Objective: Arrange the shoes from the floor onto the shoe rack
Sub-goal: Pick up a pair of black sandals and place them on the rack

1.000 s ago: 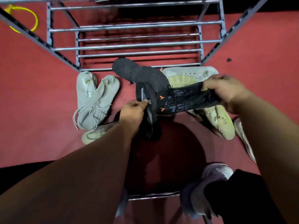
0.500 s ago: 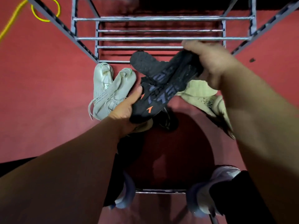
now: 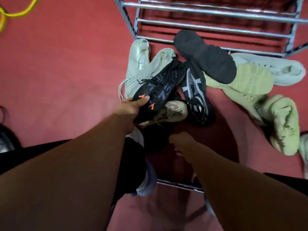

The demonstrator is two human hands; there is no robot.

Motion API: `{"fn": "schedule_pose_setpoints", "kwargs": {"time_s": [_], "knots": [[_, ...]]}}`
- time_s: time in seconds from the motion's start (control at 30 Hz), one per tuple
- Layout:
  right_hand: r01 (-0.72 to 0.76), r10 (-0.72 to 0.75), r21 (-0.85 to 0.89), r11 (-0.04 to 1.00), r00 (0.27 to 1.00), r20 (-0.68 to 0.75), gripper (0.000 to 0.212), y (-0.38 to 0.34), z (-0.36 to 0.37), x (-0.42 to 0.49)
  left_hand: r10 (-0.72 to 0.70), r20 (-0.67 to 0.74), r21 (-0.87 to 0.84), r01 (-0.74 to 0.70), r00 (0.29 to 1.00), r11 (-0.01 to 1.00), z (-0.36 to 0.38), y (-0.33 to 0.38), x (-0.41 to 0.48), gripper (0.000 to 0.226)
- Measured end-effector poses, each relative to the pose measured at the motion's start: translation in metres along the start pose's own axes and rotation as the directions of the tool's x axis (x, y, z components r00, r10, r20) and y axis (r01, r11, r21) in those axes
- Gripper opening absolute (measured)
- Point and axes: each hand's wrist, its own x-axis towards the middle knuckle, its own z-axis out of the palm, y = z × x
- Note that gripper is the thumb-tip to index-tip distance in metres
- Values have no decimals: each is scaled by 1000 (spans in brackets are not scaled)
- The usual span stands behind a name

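Note:
My left hand (image 3: 133, 105) grips one end of a black shoe with orange marks (image 3: 160, 87), thumb on top. This shoe lies tilted over the pile on the red floor in front of the metal shoe rack (image 3: 216, 29). My right hand (image 3: 180, 142) is lower, near me, in shadow; its fingers point down and are hidden. Beside the held shoe lie a black shoe with grey stripes (image 3: 195, 92), a black shoe sole-up (image 3: 205, 55), a beige lettered shoe (image 3: 173, 112) and a pale pair (image 3: 141, 67).
Yellow-green shoes (image 3: 283, 124) and a grey-white shoe (image 3: 275, 69) lie right of the pile. The rack's shelves are bare bars. A low metal bar (image 3: 180, 184) crosses near my feet. A yellow cable (image 3: 16, 12) lies on the floor at the top left.
My right hand has let go of the black shoe and dropped back toward me. My left hand alone now holds the shoe, lower over the pile. The view has swung left.

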Motion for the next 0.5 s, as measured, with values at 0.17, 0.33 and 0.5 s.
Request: {"fn": "schedule_pose_setpoints", "kwargs": {"time_s": [0.17, 0.33, 0.5], "knots": [[-55, 60, 480, 875, 998, 5, 32, -13, 23, 17, -168, -50, 175, 174, 985, 969, -15, -15, 6, 42], [-94, 89, 529, 843, 995, 36, 36, -4, 28, 13, -217, -99, 218, 234, 971, 947, -13, -9, 6, 18], [-62, 29, 455, 888, 997, 78, 15, -19, 22, 10, -224, -29, 86, 226, 974, 970, -11, -5, -1, 17]]}}
